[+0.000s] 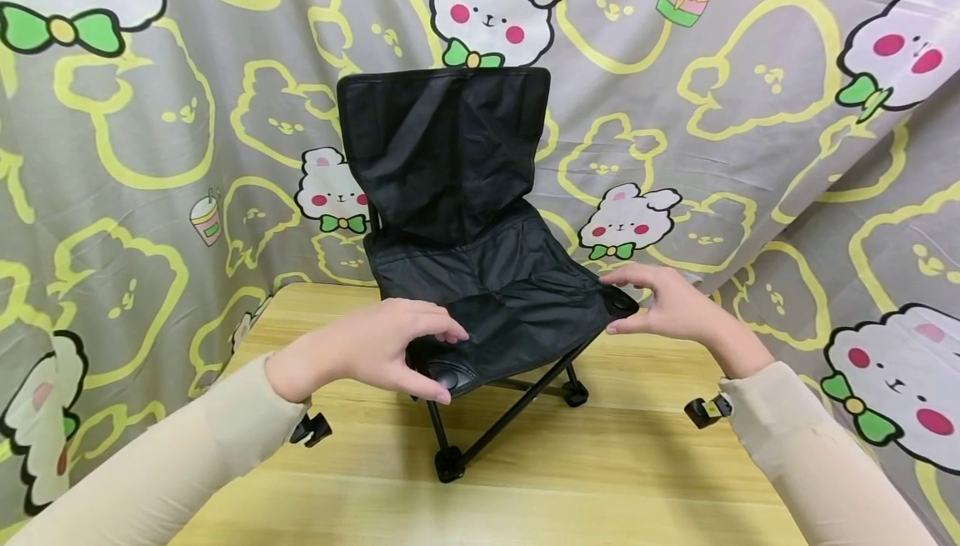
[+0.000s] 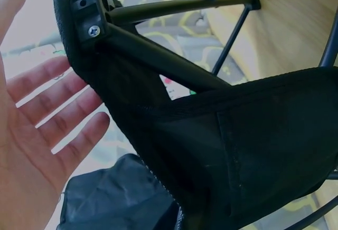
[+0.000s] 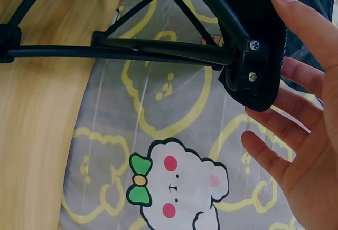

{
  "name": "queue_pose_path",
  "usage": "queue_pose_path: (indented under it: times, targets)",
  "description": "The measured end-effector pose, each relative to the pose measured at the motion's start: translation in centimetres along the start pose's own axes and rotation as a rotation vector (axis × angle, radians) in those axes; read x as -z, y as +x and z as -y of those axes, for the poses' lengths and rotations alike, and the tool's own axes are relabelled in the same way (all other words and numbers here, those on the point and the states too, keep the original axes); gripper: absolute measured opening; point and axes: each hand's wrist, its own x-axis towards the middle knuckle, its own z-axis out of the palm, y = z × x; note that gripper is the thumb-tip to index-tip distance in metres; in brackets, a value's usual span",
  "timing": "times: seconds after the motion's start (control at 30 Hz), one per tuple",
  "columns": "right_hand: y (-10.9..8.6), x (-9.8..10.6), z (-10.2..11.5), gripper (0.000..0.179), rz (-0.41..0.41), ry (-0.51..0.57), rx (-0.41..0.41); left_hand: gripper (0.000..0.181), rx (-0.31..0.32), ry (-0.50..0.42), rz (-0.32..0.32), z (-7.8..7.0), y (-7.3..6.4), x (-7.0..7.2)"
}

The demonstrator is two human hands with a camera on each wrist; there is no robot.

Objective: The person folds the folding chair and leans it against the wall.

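A small black folding chair (image 1: pixel 487 288) with a fabric seat and backrest stands unfolded, facing me. My left hand (image 1: pixel 378 342) is beside the seat's front left corner, thumb and fingers spread around it. In the left wrist view the fingers of this hand (image 2: pixel 37 130) are relaxed, right at the fabric edge near a screwed plastic corner joint (image 2: pixel 92 21). My right hand (image 1: pixel 675 304) spans the front right corner. The right wrist view shows that hand (image 3: pixel 309 130) with loosely extended fingers close by the corner joint (image 3: pixel 253 61); neither hand curls tightly round the chair.
The chair's feet (image 1: pixel 450 464) stand on a light wood-grain table (image 1: pixel 600 454). A grey curtain (image 1: pixel 757 154) printed with white bunnies and yellow outlines hangs behind and at both sides. Black clips (image 1: pixel 703 411) sit at both sleeve cuffs.
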Motion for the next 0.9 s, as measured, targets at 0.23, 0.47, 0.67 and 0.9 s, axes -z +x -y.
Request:
queue_pose_path:
  times: [0.23,0.47,0.67,0.9]
  targets:
    - [0.0,0.1,0.1,0.054,0.037,-0.028,-0.02,0.06,0.0,0.037,0.029,-0.1,0.1,-0.6]
    - [0.2,0.0,-0.1,0.05,0.061,-0.046,-0.004,0.057,0.012,0.075,0.07,-0.4,0.2,-0.8]
    - [0.4,-0.3,-0.3,0.048,0.057,-0.059,0.027,0.049,-0.001,0.071,0.063,-0.3,0.3,-1.0]
    - [0.6,-0.3,-0.5,0.047,0.06,-0.047,0.033,0.049,-0.006,0.029,0.081,-0.3,0.3,-1.1]
